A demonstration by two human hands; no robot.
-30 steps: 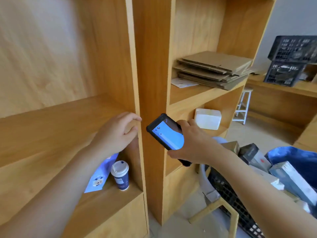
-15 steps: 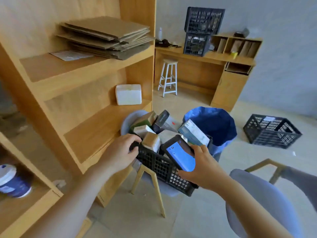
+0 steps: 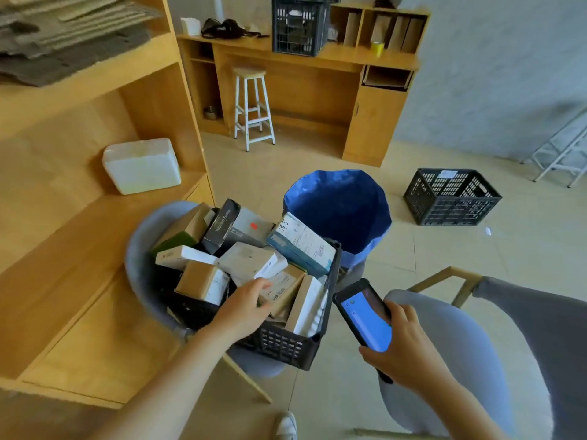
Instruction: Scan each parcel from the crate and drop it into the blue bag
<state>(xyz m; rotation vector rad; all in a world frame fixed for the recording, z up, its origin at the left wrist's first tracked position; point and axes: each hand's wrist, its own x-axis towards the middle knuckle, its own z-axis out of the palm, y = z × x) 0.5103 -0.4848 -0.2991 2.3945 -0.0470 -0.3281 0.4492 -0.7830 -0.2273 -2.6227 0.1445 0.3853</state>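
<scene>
A black plastic crate (image 3: pixel 286 344) sits on a grey chair (image 3: pixel 139 249), heaped with several cardboard parcels. My left hand (image 3: pixel 244 309) reaches into it from the near side, and its fingers rest on a brown parcel with a white label (image 3: pixel 284 289) that still lies among the others. My right hand (image 3: pixel 409 347) is just right of the crate, gripping a black handheld scanner (image 3: pixel 365 319) with a lit blue screen facing me. The blue bag (image 3: pixel 336 211) stands open on the floor directly behind the crate, and its inside looks dark.
A wooden shelf unit (image 3: pixel 79 249) runs along the left and holds a white foam box (image 3: pixel 141 165). A second grey chair (image 3: pixel 470 350) stands at my right. Another black crate (image 3: pixel 451 201) is on the floor at the right. A white stool (image 3: pixel 252 106) and a desk are at the back.
The view swung from the shelves down to the crate. My left hand went from the crate's near rim onto a parcel inside. My right hand carried the scanner to the crate's right side.
</scene>
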